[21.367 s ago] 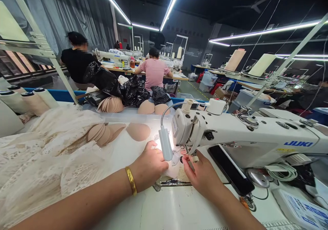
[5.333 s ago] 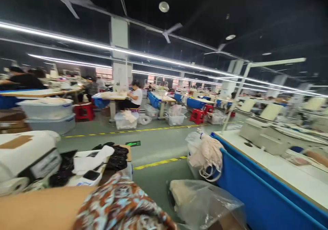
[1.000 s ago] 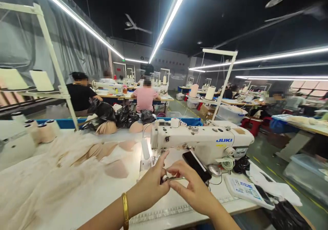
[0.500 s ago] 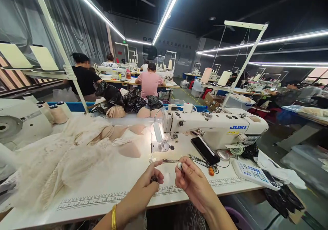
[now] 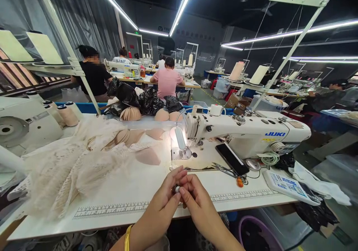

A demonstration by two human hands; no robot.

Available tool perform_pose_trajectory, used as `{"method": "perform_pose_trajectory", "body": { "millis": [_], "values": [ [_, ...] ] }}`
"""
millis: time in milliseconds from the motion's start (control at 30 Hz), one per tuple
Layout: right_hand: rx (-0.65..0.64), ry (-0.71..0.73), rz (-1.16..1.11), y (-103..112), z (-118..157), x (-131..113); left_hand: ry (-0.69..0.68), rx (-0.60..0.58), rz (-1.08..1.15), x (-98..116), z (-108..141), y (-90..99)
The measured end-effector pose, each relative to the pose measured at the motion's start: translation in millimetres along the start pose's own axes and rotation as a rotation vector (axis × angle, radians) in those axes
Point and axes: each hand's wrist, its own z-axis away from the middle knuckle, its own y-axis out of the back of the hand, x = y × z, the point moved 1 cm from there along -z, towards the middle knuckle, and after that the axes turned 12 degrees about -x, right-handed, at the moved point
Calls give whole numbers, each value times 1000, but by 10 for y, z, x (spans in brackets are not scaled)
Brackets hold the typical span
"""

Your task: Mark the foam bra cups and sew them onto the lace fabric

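Both hands meet over the table's front edge, below the lit needle area of the white sewing machine (image 5: 240, 132). My left hand (image 5: 165, 195), with a gold bangle at the wrist, curls round a small dark item (image 5: 173, 188). My right hand (image 5: 197, 197) pinches a small white piece (image 5: 177, 188) against that dark item; both are too small to name. Behind the hands lie scissors (image 5: 223, 169) and a black phone (image 5: 232, 159). Cream lace fabric (image 5: 75, 169) is heaped to the left, with beige cups (image 5: 148, 156) beside it.
A printed ruler (image 5: 112, 209) runs along the table's front edge. An orange trinket (image 5: 239, 182) and a white-and-blue box (image 5: 289, 187) lie at the right. Thread cones (image 5: 68, 115) stand at the left. People (image 5: 167, 78) sit at machines farther back.
My hands have come together, bringing the white piece from the right hand to the dark item in the left. The view has shifted, so the machine appears farther right.
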Motion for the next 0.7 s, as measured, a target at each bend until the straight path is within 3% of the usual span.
{"method": "perform_pose_trajectory", "body": {
  "millis": [200, 300, 400, 533, 700],
  "values": [
    [-103, -54, -185, 9, -29, 9, -6, -47, 8, -67, 8, 25],
    [-72, -61, -169, 59, -16, -14, 16, -10, -23, -73, -14, 25],
    [-35, -42, -74, 116, 18, -43, 47, 91, -24, -91, -43, 47],
    [-28, -33, 122, 191, 52, -102, 66, 220, 171, -110, -57, 98],
    [-21, 128, 521, 346, 45, -222, 143, 197, 389, -67, -27, 109]
  ]
}}
